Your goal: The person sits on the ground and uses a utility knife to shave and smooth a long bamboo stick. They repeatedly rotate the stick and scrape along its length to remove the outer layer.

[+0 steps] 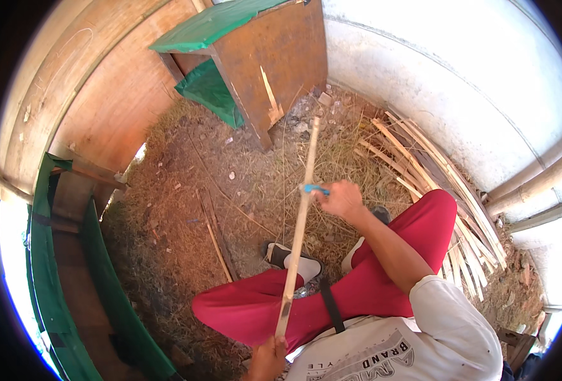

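Observation:
A long pale wooden strip [299, 238] slants up and away from my lap, its far end raised near the brown cabinet. My left hand [268, 359] is wrapped around the strip's near end, low in the view. Farther up, my right hand [343, 202] grips a small blue-handled tool [317, 189], whose head rests against the strip; its exact kind is too small to make out. A dark mark shows on the strip just above my left hand. My legs in red trousers are bent on either side.
Many split wooden strips [430, 159] are heaped to the right beside a white wall [446, 76]. A brown cabinet [271, 57] with green covering stands ahead. Another green-edged shelf [71, 247] is at left. Thin sticks [214, 236] and dry grass lie on the dirt floor.

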### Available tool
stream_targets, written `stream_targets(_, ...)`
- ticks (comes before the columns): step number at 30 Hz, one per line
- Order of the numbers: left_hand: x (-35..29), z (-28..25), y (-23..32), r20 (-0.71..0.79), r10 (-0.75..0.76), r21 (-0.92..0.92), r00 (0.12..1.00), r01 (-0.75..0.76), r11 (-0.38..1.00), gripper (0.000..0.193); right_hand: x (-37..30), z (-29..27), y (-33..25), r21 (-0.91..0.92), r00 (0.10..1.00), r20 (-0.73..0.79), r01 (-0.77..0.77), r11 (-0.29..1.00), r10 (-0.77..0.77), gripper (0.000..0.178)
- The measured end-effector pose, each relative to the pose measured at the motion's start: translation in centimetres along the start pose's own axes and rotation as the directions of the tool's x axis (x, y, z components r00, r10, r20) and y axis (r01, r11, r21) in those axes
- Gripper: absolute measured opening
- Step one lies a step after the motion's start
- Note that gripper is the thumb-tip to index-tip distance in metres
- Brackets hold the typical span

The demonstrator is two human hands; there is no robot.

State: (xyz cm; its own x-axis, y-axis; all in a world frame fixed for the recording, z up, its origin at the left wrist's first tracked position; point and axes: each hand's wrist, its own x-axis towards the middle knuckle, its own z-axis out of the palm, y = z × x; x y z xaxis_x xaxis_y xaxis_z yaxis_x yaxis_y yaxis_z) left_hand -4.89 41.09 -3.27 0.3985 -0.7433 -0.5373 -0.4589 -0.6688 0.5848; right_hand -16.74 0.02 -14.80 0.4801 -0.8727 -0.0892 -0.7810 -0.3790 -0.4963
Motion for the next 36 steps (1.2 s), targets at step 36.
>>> stream_targets(36, 10.9, -0.3, 3.4, -0.038, 0.189, -0.132, 0.981, -0.192, 0.972, 0.045, -6.4, -6.5, -2.6, 0.172, 0.984, -0.013, 0.177, 0.969, -0.178, 0.044)
